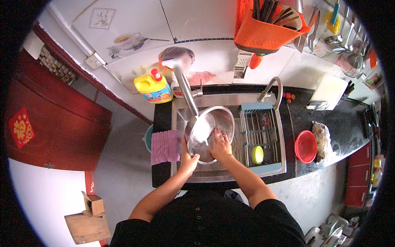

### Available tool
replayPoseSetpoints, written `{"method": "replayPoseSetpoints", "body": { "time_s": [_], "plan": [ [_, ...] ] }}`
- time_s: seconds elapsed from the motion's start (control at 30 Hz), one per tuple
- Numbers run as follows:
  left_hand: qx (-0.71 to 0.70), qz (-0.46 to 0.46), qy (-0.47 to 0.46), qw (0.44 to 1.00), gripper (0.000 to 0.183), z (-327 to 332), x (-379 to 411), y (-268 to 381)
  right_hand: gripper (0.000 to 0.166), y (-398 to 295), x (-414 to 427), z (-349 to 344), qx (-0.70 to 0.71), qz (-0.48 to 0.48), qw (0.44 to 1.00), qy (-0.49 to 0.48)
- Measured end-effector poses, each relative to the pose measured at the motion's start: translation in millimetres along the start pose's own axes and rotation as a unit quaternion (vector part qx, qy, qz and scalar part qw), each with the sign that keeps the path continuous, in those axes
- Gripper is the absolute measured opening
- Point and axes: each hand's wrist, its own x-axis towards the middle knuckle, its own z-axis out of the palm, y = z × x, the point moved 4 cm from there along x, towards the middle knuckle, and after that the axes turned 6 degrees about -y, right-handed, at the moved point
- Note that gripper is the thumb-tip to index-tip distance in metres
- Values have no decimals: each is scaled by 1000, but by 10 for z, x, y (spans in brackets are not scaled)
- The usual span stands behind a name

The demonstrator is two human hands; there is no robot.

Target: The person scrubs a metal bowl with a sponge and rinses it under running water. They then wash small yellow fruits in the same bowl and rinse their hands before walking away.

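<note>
A large stainless steel bowl is tilted over the left part of a steel sink, under the spout of a tall faucet. My left hand grips the bowl's lower left rim, thumb on the near edge. Inside the bowl, my right hand lies against its inner right side with the fingers spread; no object shows in it. The area under the faucet's mouth is bright with glare, so the water is hard to make out.
A dish rack with a green round item spans the sink's right side. Left are a purple cloth and a yellow detergent jug. A curved second faucet, red bowl and plastic bag stand right.
</note>
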Motion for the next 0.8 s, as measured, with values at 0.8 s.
{"method": "replayPoseSetpoints", "body": {
  "time_s": [0.8],
  "plan": [
    [-228, -275, -42, 933, 38, -128, -199, 116, 60, 207, 50, 569, 33, -101, 992, -64]
  ]
}}
